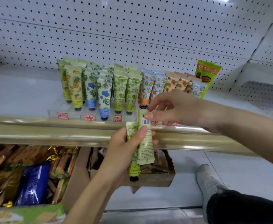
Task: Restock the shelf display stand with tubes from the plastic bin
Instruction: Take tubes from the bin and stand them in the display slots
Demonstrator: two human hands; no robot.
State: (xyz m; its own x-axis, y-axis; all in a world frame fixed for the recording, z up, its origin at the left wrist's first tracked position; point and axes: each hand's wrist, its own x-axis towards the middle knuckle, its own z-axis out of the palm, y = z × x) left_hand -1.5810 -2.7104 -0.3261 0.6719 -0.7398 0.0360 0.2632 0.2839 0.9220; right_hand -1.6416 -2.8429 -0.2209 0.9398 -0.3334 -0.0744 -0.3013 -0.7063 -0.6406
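Head view is showing the left hand [124, 147] gripping two tubes together in front of the shelf [19, 94], its fingers [142, 130] curling round both. The green leaf tube [131, 131] is pointing cap down. The pale barcode tube [146, 141] beside it is pointing cap up, so I think it is waiting to be turned, because the stocked tubes are all standing cap down. The right hand [173, 109] is pinching this pale tube near its cap between thumb and forefinger, while the other fingers are hanging loosely. Just behind these fingers the display stand [56, 110] is sitting on the shelf, and its green leaf rows [126, 91] seem the likely place. The plastic bin [148, 215] is lying well below the fingers, blurred.
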